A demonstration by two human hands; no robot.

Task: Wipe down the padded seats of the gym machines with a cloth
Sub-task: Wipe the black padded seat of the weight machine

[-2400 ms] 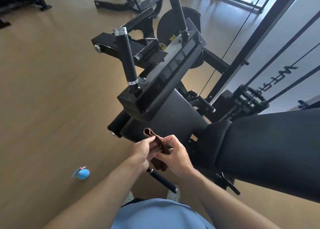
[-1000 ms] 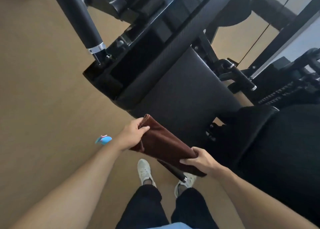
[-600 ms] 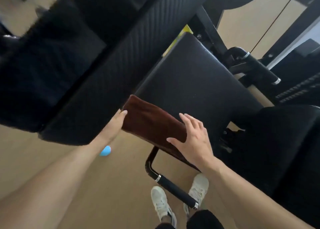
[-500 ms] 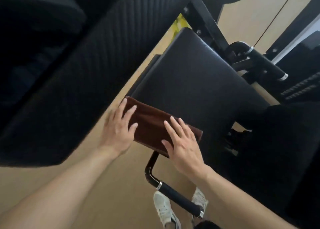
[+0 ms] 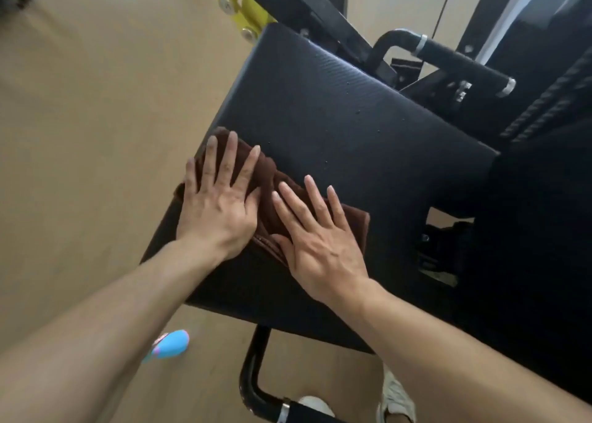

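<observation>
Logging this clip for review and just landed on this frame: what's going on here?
A person is wiping a gym machine's black padded seat with a folded brown cloth. Both hands lie flat on the cloth, fingers spread and straight: the left hand on its left part near the seat's edge, the right hand on its right part. The cloth sits on the near left portion of the pad; most of the pad beyond it is uncovered. A blue object lies on the floor below.
</observation>
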